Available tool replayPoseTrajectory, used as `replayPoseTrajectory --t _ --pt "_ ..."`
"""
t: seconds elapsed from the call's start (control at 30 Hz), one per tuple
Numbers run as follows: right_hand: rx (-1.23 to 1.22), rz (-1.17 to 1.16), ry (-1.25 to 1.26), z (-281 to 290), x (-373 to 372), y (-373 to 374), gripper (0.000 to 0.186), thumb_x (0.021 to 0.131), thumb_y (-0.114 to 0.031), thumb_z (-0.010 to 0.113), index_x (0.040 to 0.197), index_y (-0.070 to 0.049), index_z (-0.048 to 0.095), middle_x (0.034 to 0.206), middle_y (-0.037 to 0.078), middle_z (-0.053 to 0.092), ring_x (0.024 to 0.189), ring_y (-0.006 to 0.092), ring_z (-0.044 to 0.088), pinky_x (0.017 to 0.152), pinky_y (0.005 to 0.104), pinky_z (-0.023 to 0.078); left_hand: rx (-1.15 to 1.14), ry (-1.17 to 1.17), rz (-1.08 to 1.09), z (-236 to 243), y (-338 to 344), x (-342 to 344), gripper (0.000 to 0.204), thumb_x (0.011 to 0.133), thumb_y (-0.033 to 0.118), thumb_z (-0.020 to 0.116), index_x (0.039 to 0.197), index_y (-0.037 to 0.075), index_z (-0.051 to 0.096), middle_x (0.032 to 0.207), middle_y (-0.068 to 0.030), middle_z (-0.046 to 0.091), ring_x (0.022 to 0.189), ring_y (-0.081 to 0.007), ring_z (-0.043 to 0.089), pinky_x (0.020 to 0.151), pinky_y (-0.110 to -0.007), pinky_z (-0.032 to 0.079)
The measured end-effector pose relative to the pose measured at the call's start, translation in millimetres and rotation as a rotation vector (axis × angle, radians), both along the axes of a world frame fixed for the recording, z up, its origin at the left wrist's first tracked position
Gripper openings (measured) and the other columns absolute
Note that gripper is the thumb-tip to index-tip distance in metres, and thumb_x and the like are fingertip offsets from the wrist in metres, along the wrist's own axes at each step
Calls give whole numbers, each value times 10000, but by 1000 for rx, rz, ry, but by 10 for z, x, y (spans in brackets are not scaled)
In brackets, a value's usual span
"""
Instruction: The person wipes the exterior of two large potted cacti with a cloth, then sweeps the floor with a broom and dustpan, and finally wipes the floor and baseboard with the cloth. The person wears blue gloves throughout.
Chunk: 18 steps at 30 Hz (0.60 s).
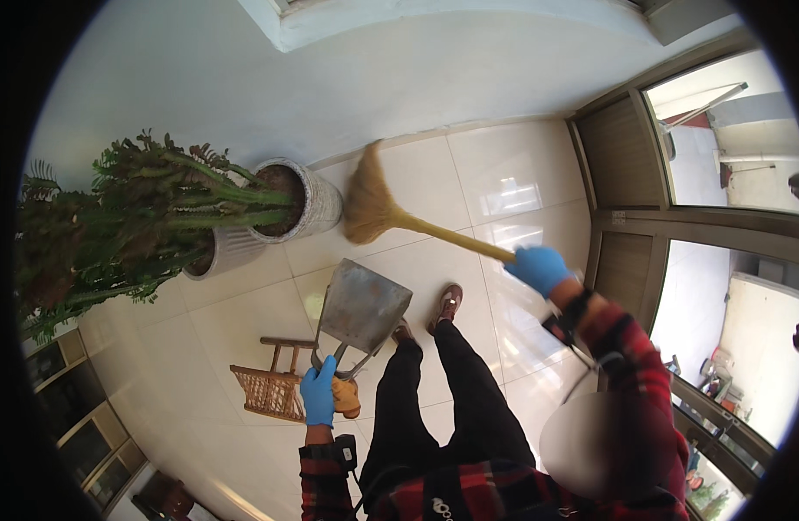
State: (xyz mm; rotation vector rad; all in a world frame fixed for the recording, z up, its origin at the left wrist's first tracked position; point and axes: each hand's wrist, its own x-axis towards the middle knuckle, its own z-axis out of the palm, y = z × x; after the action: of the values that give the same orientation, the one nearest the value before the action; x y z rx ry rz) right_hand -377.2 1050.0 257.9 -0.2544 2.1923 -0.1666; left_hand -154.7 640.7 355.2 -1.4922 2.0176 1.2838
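In a blue glove, my right hand [540, 269] is closed around the end of the yellow handle of a straw broom [367, 200]. The broom's bristles fan out on the tiled floor, beside the rim of a ribbed pot [324, 198] and near the wall. My left hand [318, 398], gloved in blue too, grips the handle of a grey metal dustpan [364, 301]. That pan is in front of my feet, a little apart from the bristles; whether it touches the floor I cannot tell.
Tall cactus-like plants [156, 204] grow from two pots on the left. A small wooden chair with a woven part [273, 392] is beside my left hand, with an orange-brown soft thing [347, 398] near it. Framed glass doors [621, 217] line the right; a cabinet [82, 425] is at lower left.
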Motion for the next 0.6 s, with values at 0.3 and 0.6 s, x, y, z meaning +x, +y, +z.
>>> replayPoseTrajectory --t 0.3,0.6 --pt "167 98 -10 -643 -1017 -256 431 824 -474 638 987 -90 746 959 177 714 897 343 688 814 416 547 7 -158 27 -227 -199 254 417 904 389 695 924 -26 672 838 -22 616 762 -94 520 685 -281 460" --pt "238 -420 -325 -347 581 791 659 922 -615 492 824 -2 714 658 159 674 625 317 680 644 417 542 -69 -114 102 -225 -275 91 417 874 388 734 763 1 625 710 16 543 661 -81 456 583 -271 407"
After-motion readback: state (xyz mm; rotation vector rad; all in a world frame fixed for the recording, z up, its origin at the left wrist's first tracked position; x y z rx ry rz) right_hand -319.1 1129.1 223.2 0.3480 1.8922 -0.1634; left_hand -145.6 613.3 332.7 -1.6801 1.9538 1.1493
